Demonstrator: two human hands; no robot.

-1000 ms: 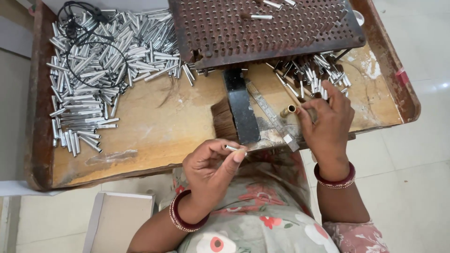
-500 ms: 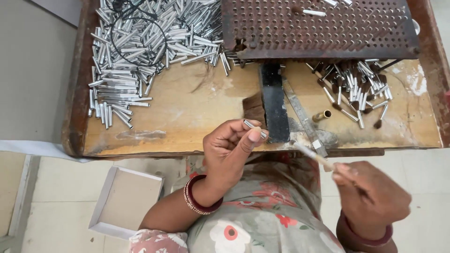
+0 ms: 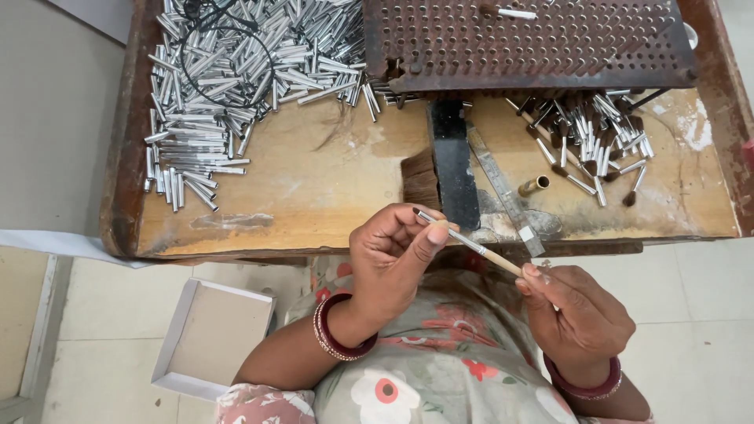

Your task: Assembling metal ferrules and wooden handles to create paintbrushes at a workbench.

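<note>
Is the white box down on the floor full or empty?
Empty. The open white box on the floor shows only its bare cardboard bottom, with nothing lying inside it.

the shiny metal ferrules [image 3: 228, 94] lie heaped on a worn, scratched wooden tray [image 3: 314, 180]. the perforated metal plate [image 3: 534, 39] looks rusty and matt. the thin brush [image 3: 471, 246] has a glossy metal ferrule and pale bare wood handle. the box [image 3: 212, 338] is plain matt cardboard.
</note>
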